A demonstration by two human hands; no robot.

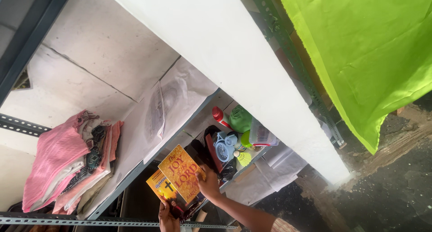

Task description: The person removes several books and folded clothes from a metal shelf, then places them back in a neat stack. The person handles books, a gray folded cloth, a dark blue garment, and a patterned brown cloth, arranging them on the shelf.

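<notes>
You are gripping an orange book (182,172) at the shelf's (135,146) front edge, right hand (209,183) clasping its side, left hand (168,219) pinching a second yellow book (160,186) beneath it, near folded clothes (72,160).

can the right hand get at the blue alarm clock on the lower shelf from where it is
Probably yes. The right hand grips the edge of the orange book, and the blue alarm clock stands just beyond it on the same shelf with nothing between. It would have to let go of the book first.
</notes>
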